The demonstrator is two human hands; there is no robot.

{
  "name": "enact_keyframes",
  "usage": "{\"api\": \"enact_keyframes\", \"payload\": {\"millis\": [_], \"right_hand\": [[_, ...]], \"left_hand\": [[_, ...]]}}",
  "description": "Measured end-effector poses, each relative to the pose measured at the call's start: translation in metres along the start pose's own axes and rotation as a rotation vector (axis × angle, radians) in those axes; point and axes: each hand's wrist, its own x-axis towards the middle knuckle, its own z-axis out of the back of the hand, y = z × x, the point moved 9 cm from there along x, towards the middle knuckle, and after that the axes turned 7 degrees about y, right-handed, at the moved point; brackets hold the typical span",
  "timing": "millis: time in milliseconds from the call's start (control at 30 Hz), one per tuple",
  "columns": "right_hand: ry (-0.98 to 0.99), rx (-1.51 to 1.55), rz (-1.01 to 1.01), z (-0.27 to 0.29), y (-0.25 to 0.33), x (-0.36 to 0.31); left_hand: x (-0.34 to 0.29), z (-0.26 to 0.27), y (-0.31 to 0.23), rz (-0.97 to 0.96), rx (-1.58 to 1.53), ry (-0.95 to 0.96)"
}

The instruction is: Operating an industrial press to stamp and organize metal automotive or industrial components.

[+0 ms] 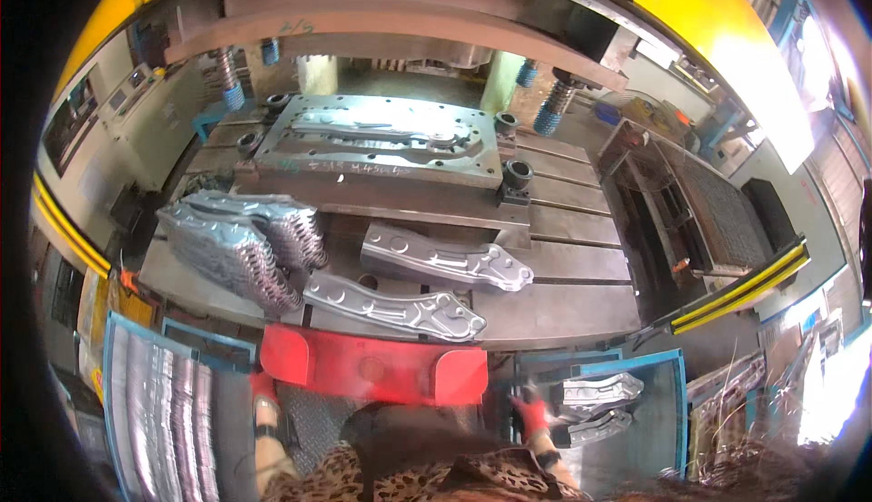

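Note:
My left hand point(262, 387), in a red glove, is just below the left end of a red two-lobed panel point(372, 368); its fingers blend into the red and cannot be made out. On the other side, my right hand point(531, 413), also red-gloved, is blurred beside the right blue-framed bin, close to stamped metal parts point(601, 391). What it grips, if anything, does not show. Two long stamped metal parts, one nearer point(400, 308) and one farther point(445, 257), lie on the press bed. To their left stands a dense stack of similar parts point(232, 243).
A large press with a yellow frame point(699, 29) spans the top. Its lower die point(381, 134) sits on a slotted bed point(572, 307). A left bin holds long metal blanks point(168, 420). Yellow-striped bars point(740, 288) flank the bed, with a metal-framed chute point(690, 198) at right.

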Motion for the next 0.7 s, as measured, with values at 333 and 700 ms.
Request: {"api": "enact_keyframes", "payload": {"millis": [333,700], "right_hand": [[0.505,-0.646,0.35,-0.126,0.023,0.07],[0.615,-0.706,0.377,-0.147,0.04,0.093]], "left_hand": [[0.009,-0.031,0.076,-0.211,0.95,0.249],[-0.023,-0.035,-0.031,0.155,0.586,0.045]]}}
